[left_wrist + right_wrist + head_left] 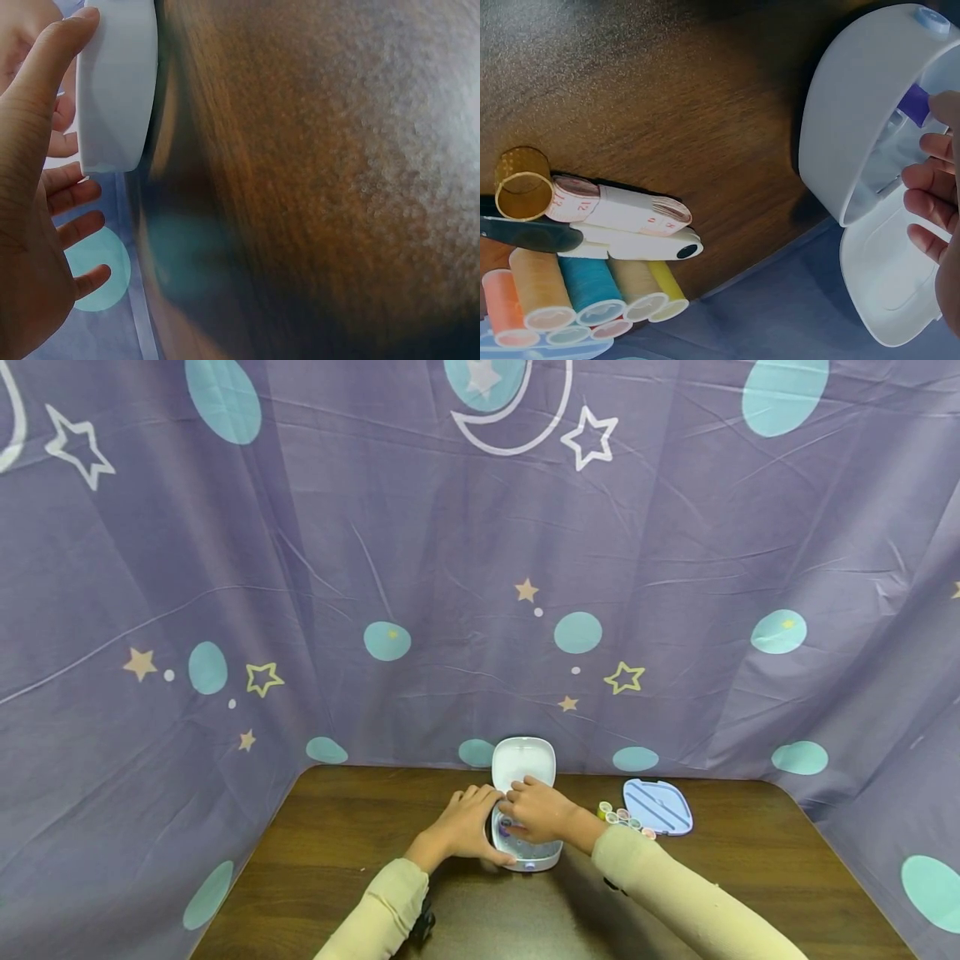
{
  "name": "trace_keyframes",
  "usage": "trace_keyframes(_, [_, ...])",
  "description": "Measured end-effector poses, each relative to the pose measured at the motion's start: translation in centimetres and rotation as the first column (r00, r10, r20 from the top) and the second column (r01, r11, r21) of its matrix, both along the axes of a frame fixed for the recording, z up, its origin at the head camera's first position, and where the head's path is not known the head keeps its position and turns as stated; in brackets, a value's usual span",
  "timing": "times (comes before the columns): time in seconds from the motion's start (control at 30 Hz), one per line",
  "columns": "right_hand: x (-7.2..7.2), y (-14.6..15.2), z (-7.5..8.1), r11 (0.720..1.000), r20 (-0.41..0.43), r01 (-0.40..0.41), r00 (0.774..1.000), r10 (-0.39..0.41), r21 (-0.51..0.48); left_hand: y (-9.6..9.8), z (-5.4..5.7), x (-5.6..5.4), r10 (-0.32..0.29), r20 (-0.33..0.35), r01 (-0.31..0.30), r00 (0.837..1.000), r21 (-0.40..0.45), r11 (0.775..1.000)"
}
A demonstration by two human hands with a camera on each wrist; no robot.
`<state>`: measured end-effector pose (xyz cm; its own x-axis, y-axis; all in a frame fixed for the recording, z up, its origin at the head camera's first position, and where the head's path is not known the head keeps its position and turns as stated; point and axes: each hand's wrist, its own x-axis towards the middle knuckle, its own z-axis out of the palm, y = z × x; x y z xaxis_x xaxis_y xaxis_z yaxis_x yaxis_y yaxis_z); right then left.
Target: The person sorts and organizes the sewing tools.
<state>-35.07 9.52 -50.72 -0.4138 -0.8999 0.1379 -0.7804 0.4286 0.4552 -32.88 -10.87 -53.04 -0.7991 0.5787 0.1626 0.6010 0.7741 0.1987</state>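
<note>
A white sewing box (pixel 546 862) stands on the table with its rounded lid (pixel 523 755) raised at the back. My left hand (pixel 465 827) holds the box at its left side, the thumb on the front rim and the fingers spread toward the back. Over the open box, my right hand (pixel 542 812) reaches in with curled fingers. Its thumb meets a purple thread spool (pixel 914 105) inside, and the index fingertip is hidden. A light blue button (pixel 933 21) sits on the front wall.
Right of the box lie several thread spools (pixel 592 289), a gold thimble (pixel 523 184), a folded tape measure (pixel 622 204) and a black-and-white tool (pixel 645 241). A light blue tray-like piece (pixel 657 807) lies beyond them. A patterned purple curtain (pixel 480 568) borders the table.
</note>
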Motion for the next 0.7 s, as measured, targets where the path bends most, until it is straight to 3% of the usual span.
trace_keyframes(0.4, [0.3, 1.5, 0.2, 0.987, 0.007, -0.020, 1.000, 0.021, -0.159, -0.1, 0.0, 0.0, 0.004, 0.003, -0.004, 1.000, 0.002, 1.000])
trace_keyframes(0.7, [0.6, 4.4, 1.7, 0.932, -0.029, -0.041, 0.999, 0.032, -0.359, -0.1, -0.2, -0.2, -0.008, 0.029, 0.006, 1.000, 0.050, 0.999])
